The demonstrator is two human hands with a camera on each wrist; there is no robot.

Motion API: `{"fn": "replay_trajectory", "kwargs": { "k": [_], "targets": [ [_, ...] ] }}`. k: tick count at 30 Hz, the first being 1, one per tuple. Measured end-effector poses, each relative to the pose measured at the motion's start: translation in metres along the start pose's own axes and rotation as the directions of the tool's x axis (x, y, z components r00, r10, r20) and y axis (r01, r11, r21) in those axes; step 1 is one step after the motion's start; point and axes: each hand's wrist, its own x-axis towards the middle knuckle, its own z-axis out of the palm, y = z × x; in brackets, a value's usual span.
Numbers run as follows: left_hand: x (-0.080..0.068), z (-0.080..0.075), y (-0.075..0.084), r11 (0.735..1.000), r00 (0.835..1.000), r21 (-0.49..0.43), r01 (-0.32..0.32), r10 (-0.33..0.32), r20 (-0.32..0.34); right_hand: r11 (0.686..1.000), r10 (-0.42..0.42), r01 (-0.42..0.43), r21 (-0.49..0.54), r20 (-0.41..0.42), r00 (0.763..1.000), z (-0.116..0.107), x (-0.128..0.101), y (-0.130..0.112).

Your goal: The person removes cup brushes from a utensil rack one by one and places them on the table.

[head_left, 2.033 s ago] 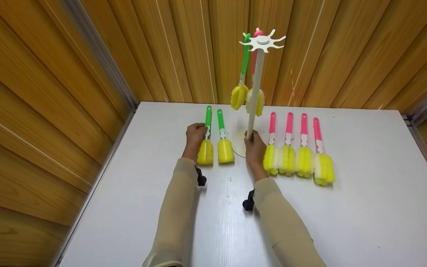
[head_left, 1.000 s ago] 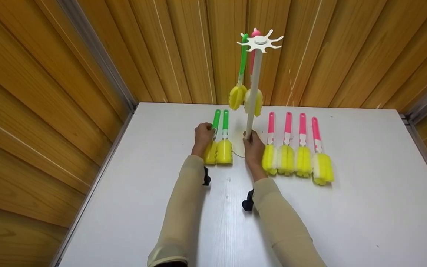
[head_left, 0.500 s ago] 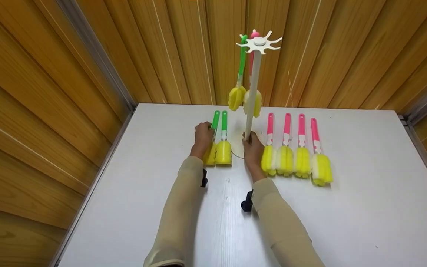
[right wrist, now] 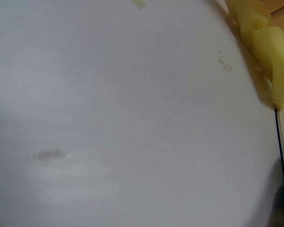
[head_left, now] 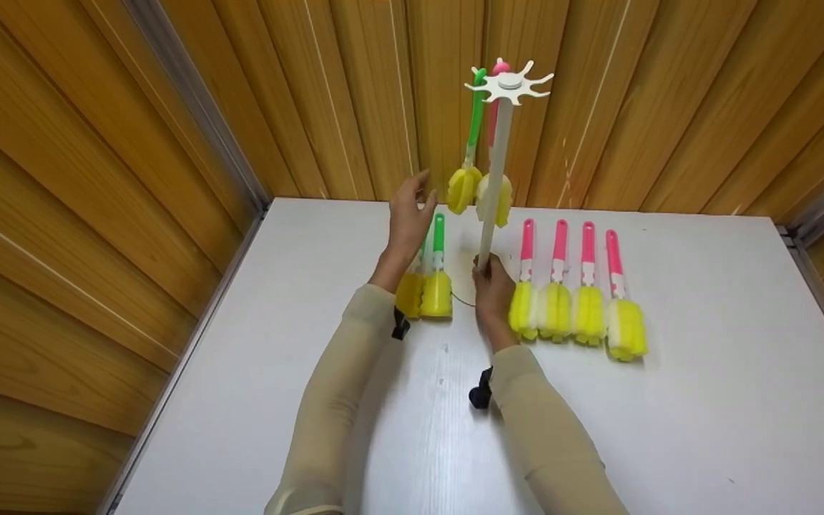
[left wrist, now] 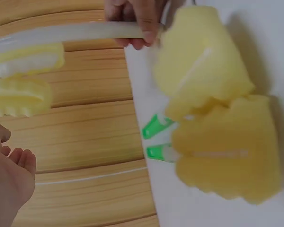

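My left hand [head_left: 414, 197] is lifted off the table, fingers relaxed and holding nothing, just left of a green-handled sponge brush [head_left: 463, 187] that hangs from the white stand. In the left wrist view the left hand [left wrist: 12, 172] shows open at the lower left, below the hanging sponges [left wrist: 23, 75]. My right hand [head_left: 489, 277] grips the stand's white pole [head_left: 494, 172] near its base; its fingers [left wrist: 137, 19] curl round the pole [left wrist: 85, 32]. Two green-handled brushes [head_left: 437, 286] lie side by side on the white table [head_left: 705, 400], under my left forearm.
Several pink-handled sponge brushes [head_left: 573, 300] lie in a row right of the pole. A pink-handled brush [head_left: 498, 197] also hangs behind the pole from the star-shaped top [head_left: 508, 82]. Wood-panelled walls close in at the back and left. The right wrist view shows mostly bare table [right wrist: 109, 118].
My left hand slid the left green brush right against the other one, then let go and rose toward the hanging brushes. My right hand stayed on the pole.
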Motion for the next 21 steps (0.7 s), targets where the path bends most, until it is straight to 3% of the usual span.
{"fn": "replay_trajectory", "kwargs": {
  "k": [4, 7, 11, 16, 21],
  "targets": [
    [0.008, 0.002, 0.030, 0.995, 0.996, -0.042, -0.089, 0.090, 0.006, 1.000, -0.014, 0.014, 0.027, -0.029, 0.999, 0.001, 0.001, 0.002],
    [0.015, 0.006, 0.049, 0.993, 0.994, -0.054, -0.103, 0.105, 0.029, 0.999, -0.035, 0.036, 0.016, -0.047, 0.998, 0.003, 0.002, 0.005],
    [0.025, 0.012, 0.067, 0.989, 0.992, -0.072, -0.126, 0.127, -0.001, 0.997, -0.075, 0.074, -0.026, -0.046, 0.996, 0.004, 0.004, 0.009],
    [0.033, 0.015, 0.080, 0.982, 0.985, -0.080, -0.172, 0.171, -0.015, 0.999, -0.051, 0.050, -0.017, -0.050, 0.997, 0.005, 0.006, 0.009],
    [0.030, 0.017, 0.083, 0.986, 0.986, -0.020, -0.165, 0.165, -0.017, 1.000, -0.027, 0.027, -0.016, -0.050, 0.998, 0.005, 0.006, 0.010]
  ]
}}
